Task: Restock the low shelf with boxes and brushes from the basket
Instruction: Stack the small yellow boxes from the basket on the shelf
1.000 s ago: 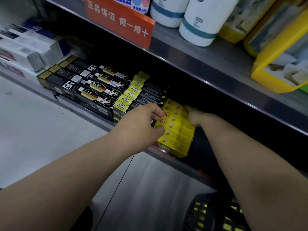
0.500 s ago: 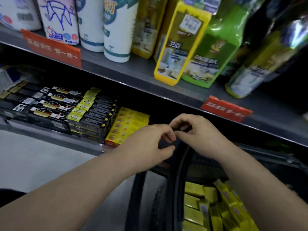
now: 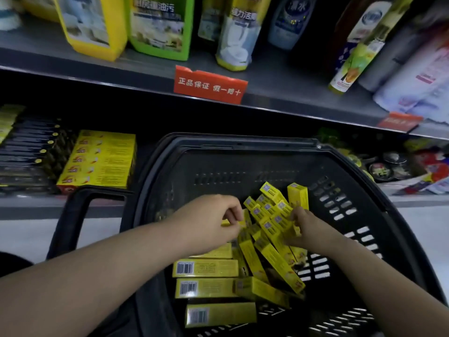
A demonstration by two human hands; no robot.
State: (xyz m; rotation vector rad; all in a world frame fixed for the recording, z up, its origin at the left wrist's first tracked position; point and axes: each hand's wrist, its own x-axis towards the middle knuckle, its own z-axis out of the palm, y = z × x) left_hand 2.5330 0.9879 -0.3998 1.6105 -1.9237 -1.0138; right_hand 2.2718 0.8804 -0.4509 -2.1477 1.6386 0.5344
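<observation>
A black plastic basket (image 3: 243,147) stands on the floor before the low shelf (image 3: 29,203). Several long yellow boxes (image 3: 206,267) lie in it, some flat, some leaning on end in a bunch (image 3: 269,215). My left hand (image 3: 206,222) reaches into the basket and its curled fingers pinch the left side of that bunch. My right hand (image 3: 308,229) grips the bunch from the right. On the low shelf at left sits a stack of the same yellow boxes (image 3: 99,159), beside rows of black boxes (image 3: 26,154).
The basket's black handle (image 3: 70,215) lies folded out to the left. The upper shelf (image 3: 279,93) carries cleaner bottles and red price tags (image 3: 209,85). Round tins and packets (image 3: 388,164) fill the low shelf at right. Pale floor shows on both sides.
Both hands left the stacked yellow boxes on the shelf, swung right and came down into the basket, where they now close round a bunch of boxes.
</observation>
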